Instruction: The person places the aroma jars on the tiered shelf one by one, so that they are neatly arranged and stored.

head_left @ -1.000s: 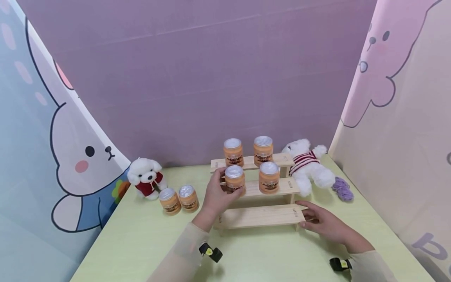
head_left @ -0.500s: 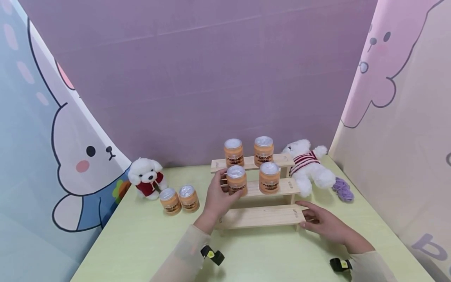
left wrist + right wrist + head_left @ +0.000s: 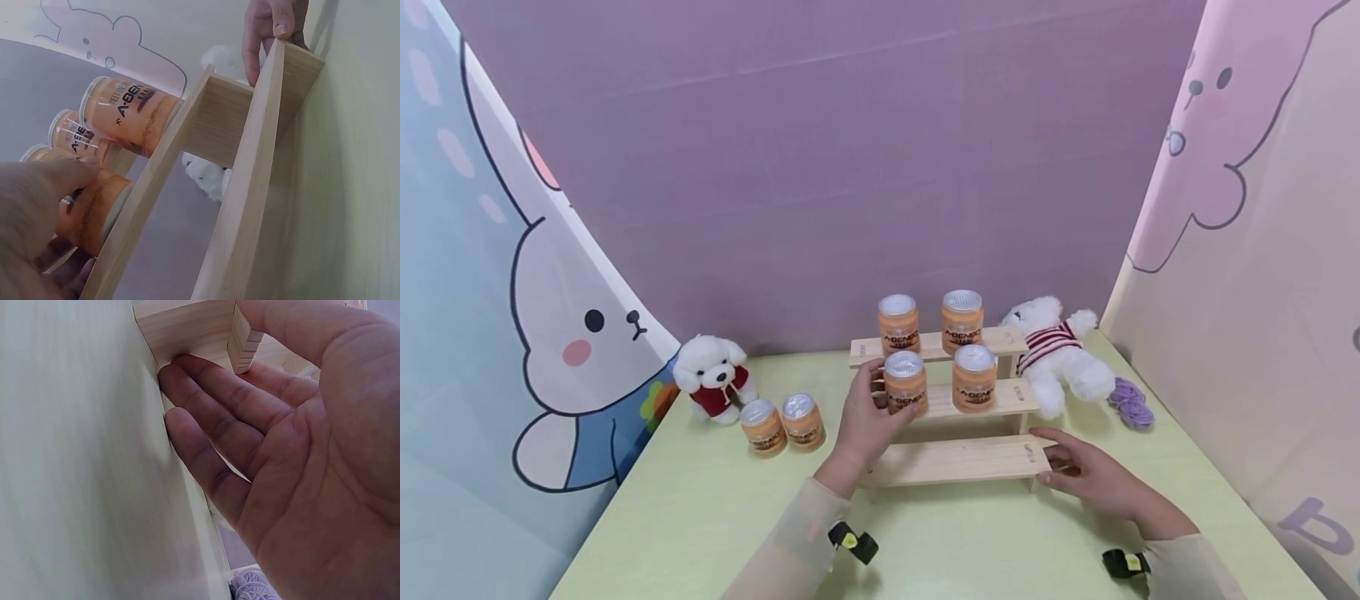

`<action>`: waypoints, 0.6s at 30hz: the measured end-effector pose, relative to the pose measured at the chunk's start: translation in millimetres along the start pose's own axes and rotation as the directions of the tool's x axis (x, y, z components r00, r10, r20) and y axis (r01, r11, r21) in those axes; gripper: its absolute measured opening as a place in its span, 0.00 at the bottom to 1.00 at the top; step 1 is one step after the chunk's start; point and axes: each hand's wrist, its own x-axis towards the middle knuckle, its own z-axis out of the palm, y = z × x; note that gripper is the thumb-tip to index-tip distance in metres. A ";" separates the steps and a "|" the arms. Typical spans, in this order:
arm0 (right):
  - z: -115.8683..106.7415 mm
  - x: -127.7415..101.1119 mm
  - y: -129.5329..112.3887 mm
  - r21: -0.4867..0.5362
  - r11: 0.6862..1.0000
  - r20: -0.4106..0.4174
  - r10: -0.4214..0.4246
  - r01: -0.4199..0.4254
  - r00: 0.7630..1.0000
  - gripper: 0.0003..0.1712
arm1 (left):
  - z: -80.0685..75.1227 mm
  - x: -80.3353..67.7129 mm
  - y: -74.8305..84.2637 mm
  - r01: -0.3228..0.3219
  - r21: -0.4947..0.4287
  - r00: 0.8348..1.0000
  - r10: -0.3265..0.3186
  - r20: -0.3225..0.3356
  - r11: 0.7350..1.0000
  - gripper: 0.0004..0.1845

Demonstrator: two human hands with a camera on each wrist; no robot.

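Fingers [image 3: 880, 392] of our left hand [image 3: 859, 423] curled around an orange jar [image 3: 906, 382] on the middle step of the wooden shelf [image 3: 958, 460]. Our right hand [image 3: 1086, 477] lay flat, fingers straight, touching the shelf's bottom corner on the bench [image 3: 700, 517].

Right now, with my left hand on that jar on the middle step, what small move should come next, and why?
Probably let go: the left hand grips the jar, which looks upright on the middle step beside another jar, while the right hand touches the rack's end.
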 end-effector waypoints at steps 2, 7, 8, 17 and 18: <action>0.0 -0.2 0.4 0.006 1.000 0.002 -0.001 0.001 1.000 0.44 | -1.1 0.0 -1.0 0.003 0.005 1.000 -0.003 0.005 1.000 0.46; -0.6 -0.2 1.3 0.004 1.000 0.001 -0.002 0.002 1.000 0.43 | -7.2 -1.1 -5.1 0.004 0.016 1.000 -0.004 0.005 1.000 0.48; -0.6 -0.1 1.8 0.004 1.000 -0.003 0.002 -0.002 1.000 0.43 | -9.0 -1.6 -5.9 0.004 0.018 1.000 -0.004 0.003 1.000 0.48; 0.4 0.7 5.0 0.011 1.000 0.005 0.017 -0.017 1.000 0.44 | -30.6 -9.1 -13.4 -0.031 0.001 1.000 0.031 0.004 1.000 0.44; 0.2 0.6 4.7 0.014 1.000 0.008 0.015 -0.015 1.000 0.44 | -33.4 -10.3 -14.3 -0.040 0.011 0.999 0.040 0.003 0.999 0.44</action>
